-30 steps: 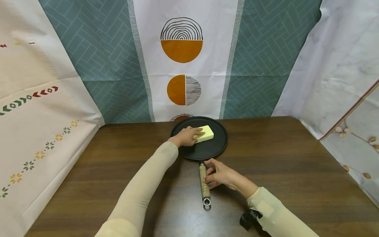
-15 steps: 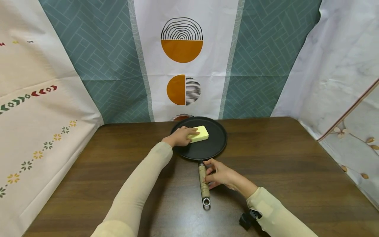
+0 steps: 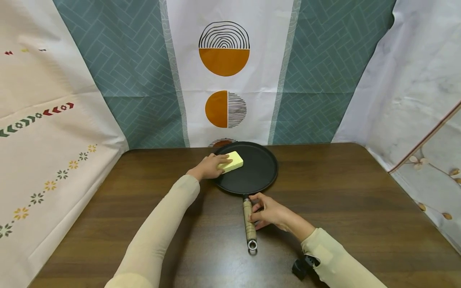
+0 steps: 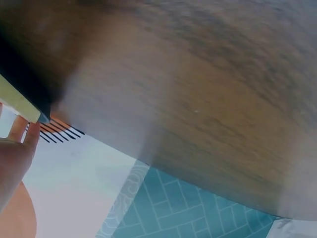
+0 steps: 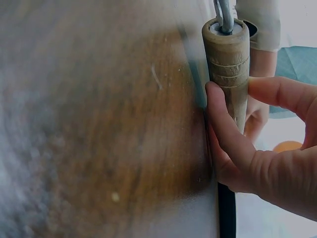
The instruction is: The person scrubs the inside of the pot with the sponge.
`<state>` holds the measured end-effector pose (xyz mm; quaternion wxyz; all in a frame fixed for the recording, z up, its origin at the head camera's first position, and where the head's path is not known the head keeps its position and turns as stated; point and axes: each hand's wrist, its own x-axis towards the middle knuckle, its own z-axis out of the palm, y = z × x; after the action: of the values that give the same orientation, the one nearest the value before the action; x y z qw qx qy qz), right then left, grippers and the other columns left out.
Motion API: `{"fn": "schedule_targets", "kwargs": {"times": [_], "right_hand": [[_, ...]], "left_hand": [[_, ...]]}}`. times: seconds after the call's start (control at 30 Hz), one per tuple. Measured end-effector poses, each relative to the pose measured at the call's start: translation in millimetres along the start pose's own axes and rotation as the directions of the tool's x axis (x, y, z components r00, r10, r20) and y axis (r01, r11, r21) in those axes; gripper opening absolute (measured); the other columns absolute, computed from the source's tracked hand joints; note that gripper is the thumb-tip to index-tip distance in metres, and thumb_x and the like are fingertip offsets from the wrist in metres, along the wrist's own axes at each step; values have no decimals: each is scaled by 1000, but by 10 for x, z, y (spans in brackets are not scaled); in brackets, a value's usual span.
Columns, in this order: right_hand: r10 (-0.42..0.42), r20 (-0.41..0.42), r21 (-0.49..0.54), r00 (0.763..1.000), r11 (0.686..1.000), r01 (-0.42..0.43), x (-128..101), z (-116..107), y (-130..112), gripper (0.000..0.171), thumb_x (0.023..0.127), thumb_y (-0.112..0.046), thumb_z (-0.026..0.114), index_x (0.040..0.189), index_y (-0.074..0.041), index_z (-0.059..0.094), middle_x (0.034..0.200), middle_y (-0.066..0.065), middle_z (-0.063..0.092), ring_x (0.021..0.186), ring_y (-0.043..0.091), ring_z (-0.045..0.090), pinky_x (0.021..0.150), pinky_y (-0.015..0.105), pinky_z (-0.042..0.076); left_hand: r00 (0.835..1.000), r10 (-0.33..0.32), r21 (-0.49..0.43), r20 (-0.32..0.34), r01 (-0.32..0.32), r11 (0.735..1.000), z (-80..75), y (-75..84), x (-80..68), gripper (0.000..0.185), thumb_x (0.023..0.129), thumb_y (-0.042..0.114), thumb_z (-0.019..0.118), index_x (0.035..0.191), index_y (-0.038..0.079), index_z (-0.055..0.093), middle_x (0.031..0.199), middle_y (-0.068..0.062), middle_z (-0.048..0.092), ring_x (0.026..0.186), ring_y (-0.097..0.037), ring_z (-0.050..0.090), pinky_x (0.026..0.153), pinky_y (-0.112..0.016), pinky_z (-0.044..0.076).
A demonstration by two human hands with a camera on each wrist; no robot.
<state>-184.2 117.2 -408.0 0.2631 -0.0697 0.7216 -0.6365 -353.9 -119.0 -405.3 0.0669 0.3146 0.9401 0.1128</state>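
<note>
A round black flat pan lies at the far side of the table, its wooden handle with a metal ring pointing toward me. My left hand grips a pale yellow sponge on the left part of the pan, fingers over its top. In the left wrist view the sponge and fingers show at the left edge. My right hand holds the handle from the right; in the right wrist view, thumb and fingers pinch the handle from both sides.
The brown wooden table stretches out on both sides of the pan. Behind it hangs a patterned cloth, close to the pan's far rim. A black wrist device sits under the right sleeve.
My left hand has slid the sponge leftward across the pan, from near its middle to its left side. My right hand stays on the handle, and the pan keeps its place.
</note>
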Motion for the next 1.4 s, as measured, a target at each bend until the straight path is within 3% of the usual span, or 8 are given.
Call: {"fn": "schedule_targets", "kwargs": {"times": [0.3,0.63,0.93,1.4], "right_hand": [[0,-2,2,1000,1000,0,8,-4,13,66,80,10,64,138,8,31,95,15,44,75,21,62,67,42,56],[5,-7,6,1000,1000,-5,14,-10,5,65,80,11,63,138,8,31,95,15,44,76,21,63,68,43,56],[5,5,3,1000,1000,-5,15,-17,8,66,81,10,63,138,8,31,96,15,44,76,23,61,68,43,56],[0,12,-7,1000,1000,0,19,-18,-10,66,80,9,65,137,9,31,96,16,45,77,22,59,68,43,56]], "left_hand": [[999,-1,0,-45,1,1000,63,31,-96,51,96,17,56,145,15,45,154,-9,33,122,-37,40,100,-52,32],[997,-42,37,-70,45,998,95,160,-173,53,94,24,60,145,19,46,151,-8,37,114,-31,42,88,-44,35],[992,-63,70,-113,71,995,180,316,-264,54,93,27,60,145,19,46,145,-10,42,112,-33,42,85,-43,35],[987,-82,196,-137,108,975,251,636,-314,56,92,36,61,143,16,49,133,-16,47,100,-32,45,76,-40,39]]}}
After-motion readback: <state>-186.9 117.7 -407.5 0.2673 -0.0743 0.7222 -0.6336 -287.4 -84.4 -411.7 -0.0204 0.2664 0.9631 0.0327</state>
